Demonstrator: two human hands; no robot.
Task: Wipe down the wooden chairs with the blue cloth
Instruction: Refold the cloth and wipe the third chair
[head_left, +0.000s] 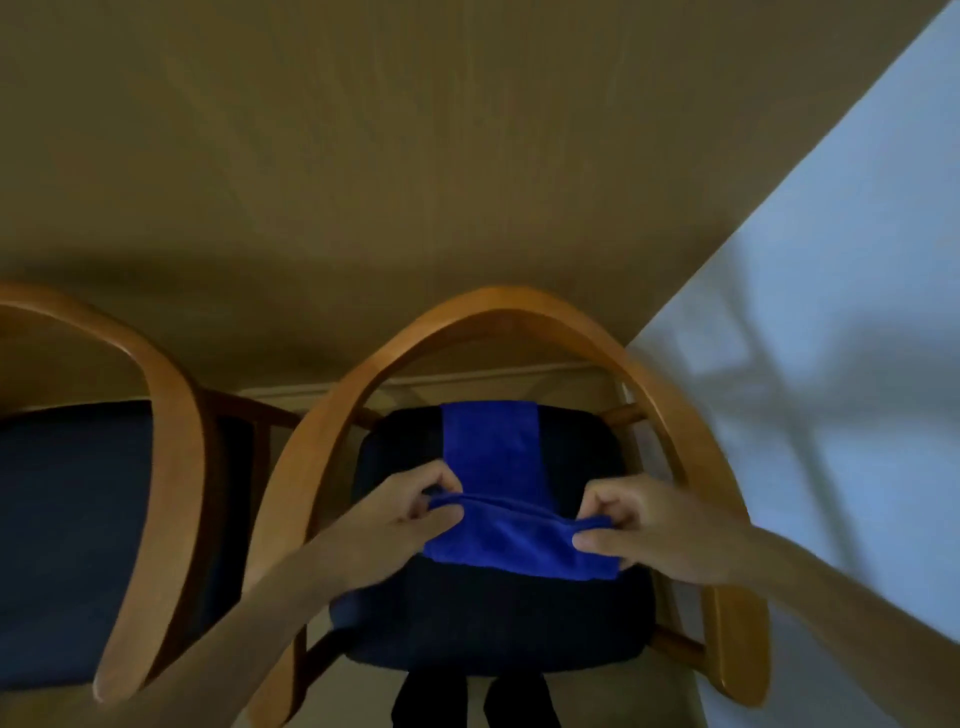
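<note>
A blue cloth (491, 452) lies on the dark seat (493, 623) of a wooden chair (498, 306) with a curved back-and-arm rail. Its near end is folded over into a band across the seat. My left hand (415, 514) pinches the left end of that fold. My right hand (644, 530) pinches the right end. A second wooden chair (171, 415) with a dark seat stands just to the left.
A beige wall (363, 156) rises behind both chairs. A pale blue-white wall (831, 364) runs along the right, close to the chair's right arm. My dark-clad legs (467, 701) show below the seat's front edge.
</note>
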